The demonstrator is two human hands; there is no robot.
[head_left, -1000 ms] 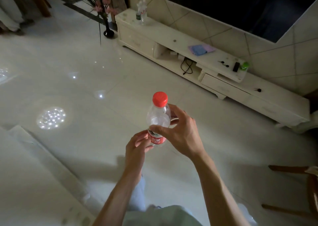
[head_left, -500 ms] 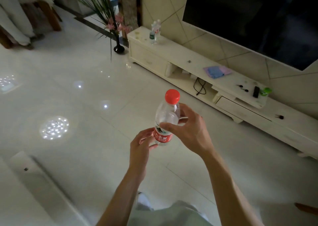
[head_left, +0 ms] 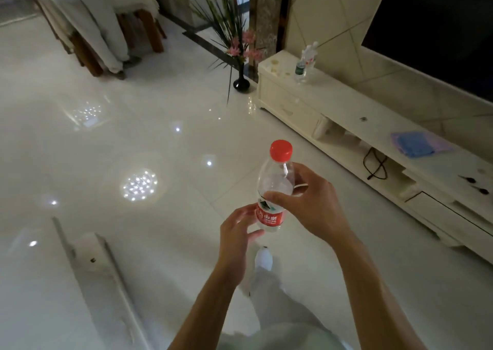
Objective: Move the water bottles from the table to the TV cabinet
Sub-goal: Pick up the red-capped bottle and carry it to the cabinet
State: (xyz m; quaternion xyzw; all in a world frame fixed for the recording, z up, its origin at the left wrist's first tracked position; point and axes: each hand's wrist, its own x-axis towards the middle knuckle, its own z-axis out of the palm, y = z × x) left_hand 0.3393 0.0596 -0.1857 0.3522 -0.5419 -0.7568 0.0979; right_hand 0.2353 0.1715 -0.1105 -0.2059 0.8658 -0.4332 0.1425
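water bottle (head_left: 274, 181), red cap, red label, held upright in the air over the tiled floor (head_left: 138, 141), not on the tv cabinet (head_left: 344, 104) yet. right hand (head_left: 317, 205) grips it at mid-body, thumb across the front above the label, fingers wrapped behind. left hand (head_left: 236, 235) curls round the lower end, thumb just under the base; seems a loose hold, dim light. two more bottles (head_left: 305, 61) stand on the cabinet's far end. blue cloth (head_left: 416, 144) lies on the cabinet top, black vase (head_left: 241, 83) on the floor beside the cabinet.
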